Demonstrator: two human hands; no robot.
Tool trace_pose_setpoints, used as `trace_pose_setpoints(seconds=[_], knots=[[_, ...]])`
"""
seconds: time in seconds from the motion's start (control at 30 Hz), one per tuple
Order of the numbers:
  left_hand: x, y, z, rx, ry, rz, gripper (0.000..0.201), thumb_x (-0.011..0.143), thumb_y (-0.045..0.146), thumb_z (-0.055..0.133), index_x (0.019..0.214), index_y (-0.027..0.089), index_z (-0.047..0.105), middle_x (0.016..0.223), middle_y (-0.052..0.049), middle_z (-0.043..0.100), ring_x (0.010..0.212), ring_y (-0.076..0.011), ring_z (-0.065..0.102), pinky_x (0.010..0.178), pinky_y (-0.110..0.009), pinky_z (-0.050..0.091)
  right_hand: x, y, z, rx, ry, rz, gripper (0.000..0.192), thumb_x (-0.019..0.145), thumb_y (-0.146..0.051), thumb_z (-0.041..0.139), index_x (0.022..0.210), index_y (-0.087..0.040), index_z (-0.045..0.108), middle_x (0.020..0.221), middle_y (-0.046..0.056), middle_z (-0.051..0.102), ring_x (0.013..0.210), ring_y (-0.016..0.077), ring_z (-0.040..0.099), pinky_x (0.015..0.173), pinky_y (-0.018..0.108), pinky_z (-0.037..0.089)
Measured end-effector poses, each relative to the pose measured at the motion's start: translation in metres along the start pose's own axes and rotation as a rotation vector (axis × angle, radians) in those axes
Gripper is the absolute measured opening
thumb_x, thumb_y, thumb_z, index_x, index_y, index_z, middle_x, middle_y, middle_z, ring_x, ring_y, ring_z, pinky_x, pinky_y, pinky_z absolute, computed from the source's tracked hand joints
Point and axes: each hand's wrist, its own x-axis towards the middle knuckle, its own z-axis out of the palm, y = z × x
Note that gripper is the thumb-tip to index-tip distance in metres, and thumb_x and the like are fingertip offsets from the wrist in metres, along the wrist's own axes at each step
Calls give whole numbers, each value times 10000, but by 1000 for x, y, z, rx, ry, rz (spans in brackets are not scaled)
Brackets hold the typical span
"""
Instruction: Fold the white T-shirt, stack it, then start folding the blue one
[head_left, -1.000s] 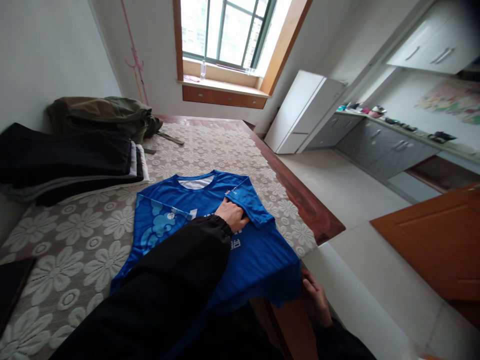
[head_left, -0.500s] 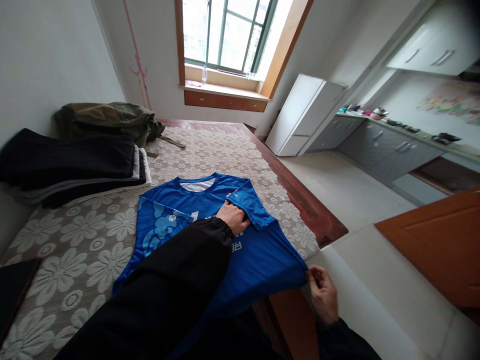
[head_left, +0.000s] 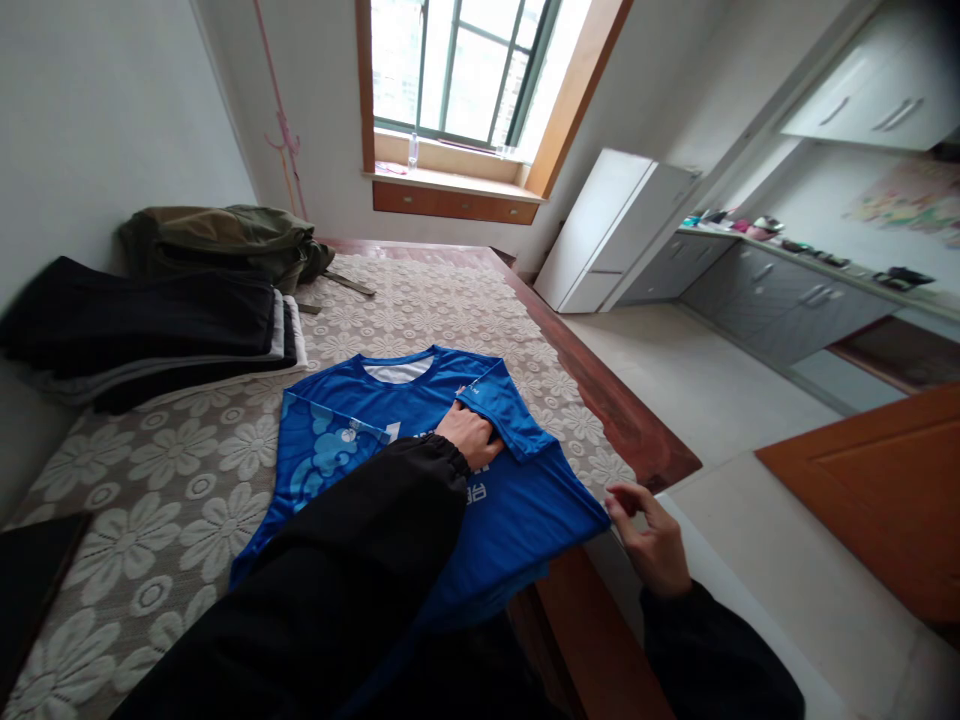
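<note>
A blue T-shirt with white print and a light-blue cloud pattern lies spread on the lace-covered surface, collar facing away from me. Both of its short sleeves are folded inward over the front. My left hand presses on the chest beside the right-hand sleeve, its fingers bent and gripping the fabric; some fingertips are hidden by the sleeve. Just above the shirt's near right corner is my right hand, with thumb and forefinger curved and loosely apart from the cloth. That corner hangs slightly over the edge.
Folded dark and light clothes lie stacked at the left, with a green backpack behind them. A flower-patterned lace cloth covers the wooden surface. Its reddish-brown edge runs along the right. A dark flat object is at lower left.
My right hand has let go of the shirt's corner and moved slightly up and right. The near hem has dropped a little. My left hand stays in place on the shirt.
</note>
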Motion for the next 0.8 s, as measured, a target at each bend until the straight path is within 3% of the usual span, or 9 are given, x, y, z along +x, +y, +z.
trace_pose_setpoints(seconds=[0.13, 0.27, 0.47, 0.7, 0.8], knots=[[0, 0, 0, 7, 0, -7, 460, 983, 511, 488, 1144, 181, 766, 1259, -162, 756, 1282, -333, 630, 1185, -473, 342, 57, -30, 9, -93, -277, -106, 383, 933, -540, 598, 1137, -239, 717, 935, 59, 727, 800, 232, 649, 772, 371, 519], [-1, 0, 0, 2, 20, -4, 460, 981, 516, 486, 1157, 195, 764, 1257, -157, 757, 1281, -337, 631, 1168, -488, 365, 90, -45, 25, -205, -418, -127, 335, 907, -520, 616, 1091, -260, 720, 838, 26, 711, 719, 212, 639, 714, 350, 497], [-2, -2, 3, 8, 12, -8, 464, 975, 529, 503, 1104, 179, 778, 1199, -164, 774, 1242, -327, 655, 1195, -488, 340, 103, -48, 37, -274, -434, -131, 209, 911, -414, 561, 863, -257, 692, 729, 4, 687, 664, 194, 632, 645, 318, 447], [-1, -4, 7, -1, 39, 12, 502, 984, 552, 480, 1191, 190, 760, 1243, -153, 762, 1295, -341, 619, 1245, -551, 261, 110, -49, 37, -372, -402, -119, 126, 873, -331, 598, 827, -260, 691, 751, 3, 713, 684, 186, 647, 614, 291, 400], [0, -4, 7, -16, 16, 0, 472, 978, 554, 495, 1140, 209, 775, 1182, -138, 784, 1265, -337, 640, 1254, -568, 233, 111, -50, 40, -420, -404, -129, 125, 879, -318, 599, 801, -258, 675, 736, 4, 704, 679, 185, 636, 610, 289, 383]])
